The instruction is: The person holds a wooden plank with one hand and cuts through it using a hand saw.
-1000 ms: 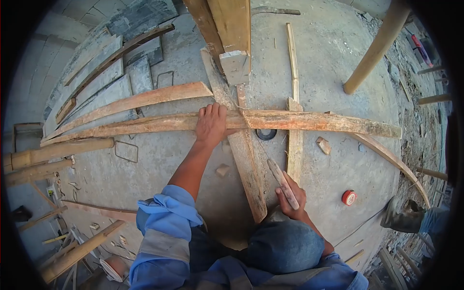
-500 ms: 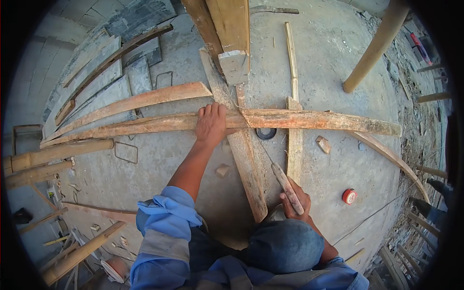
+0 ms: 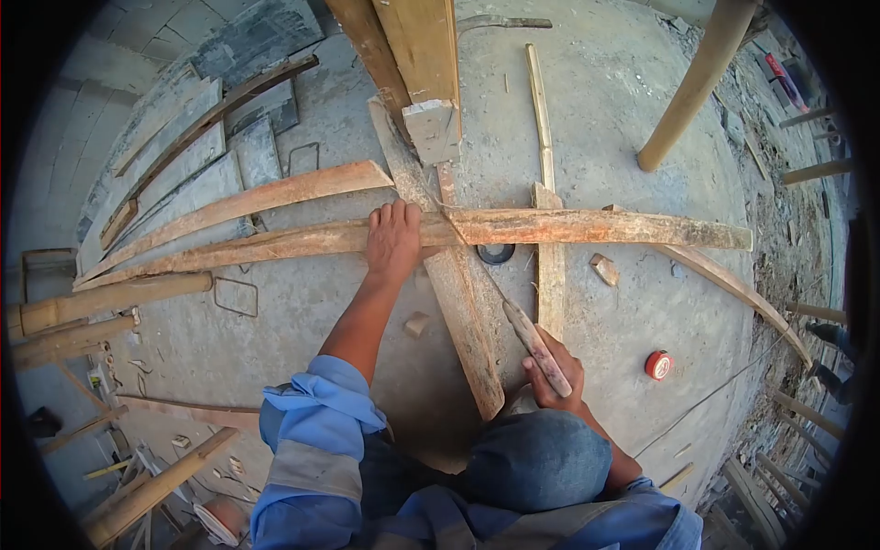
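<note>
Left hand (image 3: 393,240) grips the plank (image 3: 596,225), likely steadying it; plank lies across a board (image 3: 465,316), apparently its prop. Right hand (image 3: 561,371) is wrapped round the saw (image 3: 533,345), blade at the plank's edge.

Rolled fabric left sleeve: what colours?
Blue, with a grey band, on the left sleeve; best in the head view.

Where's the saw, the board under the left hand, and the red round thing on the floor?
Saw (image 3: 526,332), head view: on its handle.
Board (image 3: 284,242), head view: on its face, toward picture left.
Red round thing (image 3: 658,365), head view: on its middle.
</note>
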Motion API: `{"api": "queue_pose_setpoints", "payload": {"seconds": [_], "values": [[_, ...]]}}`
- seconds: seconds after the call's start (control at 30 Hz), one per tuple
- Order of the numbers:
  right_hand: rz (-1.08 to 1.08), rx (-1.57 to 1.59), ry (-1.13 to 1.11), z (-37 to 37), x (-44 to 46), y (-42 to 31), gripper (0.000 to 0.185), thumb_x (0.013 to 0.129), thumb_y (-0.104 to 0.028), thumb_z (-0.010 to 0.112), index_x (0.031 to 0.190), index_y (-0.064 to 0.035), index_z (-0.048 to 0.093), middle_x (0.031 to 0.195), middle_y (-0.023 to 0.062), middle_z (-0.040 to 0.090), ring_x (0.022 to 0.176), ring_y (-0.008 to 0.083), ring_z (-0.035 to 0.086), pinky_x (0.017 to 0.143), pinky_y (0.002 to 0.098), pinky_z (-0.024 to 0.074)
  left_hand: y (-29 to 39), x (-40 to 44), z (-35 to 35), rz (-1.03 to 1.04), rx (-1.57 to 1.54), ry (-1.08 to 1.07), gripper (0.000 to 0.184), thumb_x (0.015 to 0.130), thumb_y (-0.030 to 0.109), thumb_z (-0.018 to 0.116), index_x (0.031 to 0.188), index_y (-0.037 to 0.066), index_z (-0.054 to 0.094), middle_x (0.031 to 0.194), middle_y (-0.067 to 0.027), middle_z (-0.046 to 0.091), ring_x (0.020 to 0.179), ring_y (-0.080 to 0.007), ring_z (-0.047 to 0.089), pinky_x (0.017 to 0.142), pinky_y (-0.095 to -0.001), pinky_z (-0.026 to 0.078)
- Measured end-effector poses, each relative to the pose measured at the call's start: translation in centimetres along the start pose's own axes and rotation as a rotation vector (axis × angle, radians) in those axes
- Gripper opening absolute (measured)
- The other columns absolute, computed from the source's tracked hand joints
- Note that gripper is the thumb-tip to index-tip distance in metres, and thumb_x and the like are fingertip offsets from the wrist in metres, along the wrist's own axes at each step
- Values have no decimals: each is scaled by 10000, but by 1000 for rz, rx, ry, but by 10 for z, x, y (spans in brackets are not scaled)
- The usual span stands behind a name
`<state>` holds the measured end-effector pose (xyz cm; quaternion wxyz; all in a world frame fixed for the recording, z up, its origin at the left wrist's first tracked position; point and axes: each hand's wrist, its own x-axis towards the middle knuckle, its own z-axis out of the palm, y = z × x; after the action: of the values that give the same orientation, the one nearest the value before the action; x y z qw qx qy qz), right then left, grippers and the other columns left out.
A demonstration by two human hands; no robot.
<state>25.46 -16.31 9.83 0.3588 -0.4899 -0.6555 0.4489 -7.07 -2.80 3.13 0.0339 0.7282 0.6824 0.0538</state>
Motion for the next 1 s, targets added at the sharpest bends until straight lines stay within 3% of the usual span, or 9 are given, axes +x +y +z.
{"api": "queue_pose_setpoints", "payload": {"seconds": [0.23,0.33,0.43,0.53,0.7,0.8,0.9,1.0], "values": [[-66,35,13,65,109,-2,495,977,-174,755,1420,-17,599,1195,241,735,1029,352,775,832,361,610,1,2,-2,23,0,-6,787,636,480,963,1171,65,561,1132,-115,556,1120,-316,533,998,-453,397],[-130,-18,-8,47,87,6,499,974,-167,759,1417,-5,598,1212,240,734,1038,335,776,836,365,612,1,2,-2,18,-2,-10,789,637,501,957,1165,63,567,1144,-114,560,1129,-316,532,1002,-451,399],[-79,-29,-14,2,10,4,531,963,-110,756,1435,55,575,1239,246,738,1076,319,775,893,361,615,-1,3,-2,30,41,-17,780,642,515,949,1152,60,573,1147,-112,561,1135,-317,531,1006,-446,399],[-2,-32,-28,-4,4,-10,528,966,-97,748,1436,67,574,1225,249,745,1087,328,772,915,357,611,-3,3,4,21,50,-38,780,646,526,943,1152,59,578,1150,-112,561,1136,-316,532,1008,-447,400],[-129,24,32,67,113,3,500,961,-151,770,1411,-3,613,1140,224,754,949,315,791,789,363,618,2,5,-3,24,22,-28,786,652,534,938,1157,56,572,1154,-113,559,1136,-315,531,1011,-448,399],[-122,-39,1,51,92,10,488,968,-164,763,1411,-20,617,1145,225,749,941,318,788,772,364,616,2,1,-6,34,16,-42,794,649,539,938,1159,53,572,1155,-114,558,1136,-315,531,1009,-447,400],[-122,-88,7,0,10,11,520,946,-109,772,1419,30,605,1200,216,755,1035,330,782,878,362,618,1,8,-5,18,32,-46,805,645,542,939,1168,50,578,1158,-117,557,1142,-315,532,1008,-447,401],[29,-23,5,-13,-10,1,528,935,-83,776,1414,55,605,1226,210,753,1071,331,775,917,362,611,-4,7,1,4,52,-59,813,647,540,941,1181,49,574,1161,-118,555,1146,-316,533,1011,-449,400]]}}
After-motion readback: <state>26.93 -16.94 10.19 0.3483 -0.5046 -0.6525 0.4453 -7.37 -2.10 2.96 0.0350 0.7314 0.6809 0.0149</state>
